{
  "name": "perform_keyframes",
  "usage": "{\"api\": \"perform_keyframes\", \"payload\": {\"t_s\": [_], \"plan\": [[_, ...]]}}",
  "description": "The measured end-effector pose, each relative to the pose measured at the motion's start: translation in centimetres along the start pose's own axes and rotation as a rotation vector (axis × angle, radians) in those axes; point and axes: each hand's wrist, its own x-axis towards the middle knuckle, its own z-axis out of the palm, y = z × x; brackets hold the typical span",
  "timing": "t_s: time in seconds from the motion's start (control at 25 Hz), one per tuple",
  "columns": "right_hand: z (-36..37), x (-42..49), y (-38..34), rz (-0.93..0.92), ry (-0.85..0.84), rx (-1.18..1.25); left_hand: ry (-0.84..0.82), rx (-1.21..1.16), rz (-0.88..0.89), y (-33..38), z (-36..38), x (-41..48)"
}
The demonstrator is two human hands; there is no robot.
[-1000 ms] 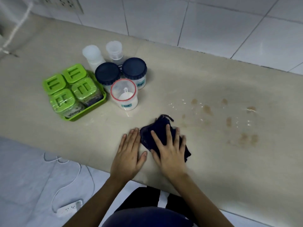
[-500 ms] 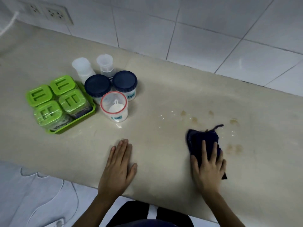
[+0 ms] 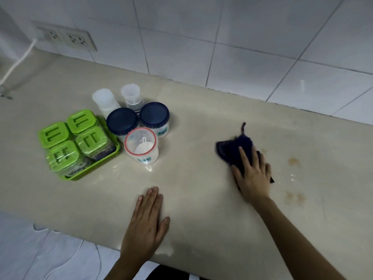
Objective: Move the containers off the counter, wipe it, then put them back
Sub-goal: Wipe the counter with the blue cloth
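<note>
The right hand [image 3: 253, 174] lay flat, fingers spread, pressed down on a dark blue cloth [image 3: 235, 149] on the beige counter [image 3: 201, 199]. The cloth was bunched, blurred at its left edge, with a small tail sticking up at its far side. The fingers were not curled round it; the palm simply weighed on it. Just to the right of the cloth, brown stains [image 3: 293, 161] marked the counter, with a second pair of stains [image 3: 294, 197] nearer the front edge and a few small wet glints between them.

The left hand [image 3: 148, 225] rested palm down on bare counter near the front edge, fingers together and straight, thumb out to the side, holding nothing. It stood well apart from the right hand.

The containers stood grouped at the left of the counter. A green tray [image 3: 91, 168] held four clear jars with green lids [image 3: 68, 142] in a square. Just beside the tray were two white jars with dark blue lids [image 3: 139, 120], touching or nearly so, and in front of them a red-rimmed jar [image 3: 142, 147] with a clear lid and a white scoop inside. Behind stood two translucent white bottles [image 3: 117, 98].

White tiles [image 3: 252, 47] backed the counter, with a double wall socket [image 3: 69, 38] at the far left and a white cable [image 3: 18, 59] running down from it.
</note>
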Motion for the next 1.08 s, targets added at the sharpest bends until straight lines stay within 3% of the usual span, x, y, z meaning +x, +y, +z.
{"api": "perform_keyframes", "payload": {"t_s": [0.16, 0.32, 0.44, 0.56, 0.72, 0.88, 0.96, 1.08], "plan": [[0.9, -5.9, -0.1, 0.100, 0.022, 0.012, -0.042, 0.027, 0.062, 1.0, -0.4, 0.3], [1.8, -9.6, -2.2, -0.156, -0.023, -0.021, -0.135, 0.031, 0.173, 6.2, 0.9, 1.6], [0.8, -9.4, 1.5, -0.249, -0.036, -0.027, -0.212, 0.052, 0.260, 11.3, 2.6, 2.8], [-0.5, -9.4, 8.9, -0.076, -0.003, -0.032, -0.269, 0.126, 0.357, 13.7, 3.8, 3.4], [-2.2, -10.2, 17.8, 0.248, 0.012, 0.030, -0.222, 0.081, 0.354, 13.2, 4.5, 3.4], [-1.7, -10.1, 17.1, 0.384, 0.076, 0.031, -0.167, 0.042, 0.367, 13.3, 4.8, 3.6], [-0.9, -10.4, 13.5, 0.272, 0.063, 0.045, -0.152, 0.029, 0.357, 13.2, 4.7, 3.6], [-0.1, -9.4, 8.6, -0.219, -0.010, 0.003, -0.160, 0.054, 0.321, 13.4, 4.7, 3.4]]}}
